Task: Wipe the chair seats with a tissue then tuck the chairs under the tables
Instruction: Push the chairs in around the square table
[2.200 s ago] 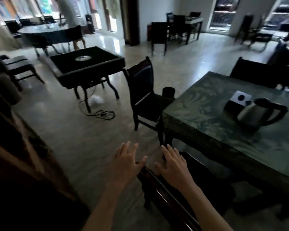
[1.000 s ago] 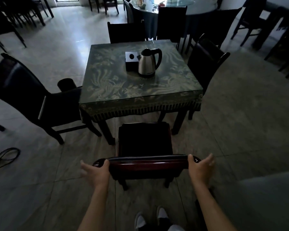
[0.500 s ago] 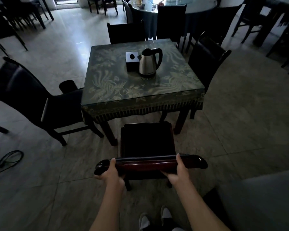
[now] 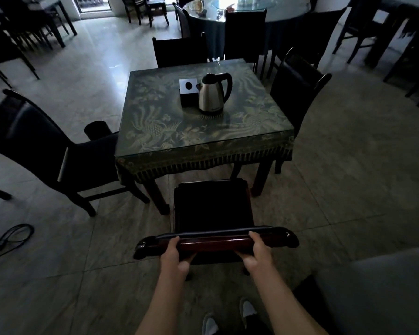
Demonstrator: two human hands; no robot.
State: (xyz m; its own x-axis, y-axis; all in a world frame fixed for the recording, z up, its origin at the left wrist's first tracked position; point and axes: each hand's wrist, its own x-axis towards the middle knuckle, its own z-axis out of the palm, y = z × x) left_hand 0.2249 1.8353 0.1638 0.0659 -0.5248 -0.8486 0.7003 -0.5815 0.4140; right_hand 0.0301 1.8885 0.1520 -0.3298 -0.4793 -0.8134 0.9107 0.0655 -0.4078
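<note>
**Tucking the near chair**

Standing before square table with green patterned glass-topped cloth (image 4: 205, 131); facing it, dark wooden chair with glossy reddish top rail (image 4: 213, 209), seat only nearing table's fringe, probably still needing pushing in. Gripping rail: left hand (image 4: 172, 253), right hand (image 4: 257, 250), fingers clamped. Sitting mid-table: steel kettle (image 4: 212, 95), tissue box (image 4: 188, 89). Blocking: table's front legs.
</note>
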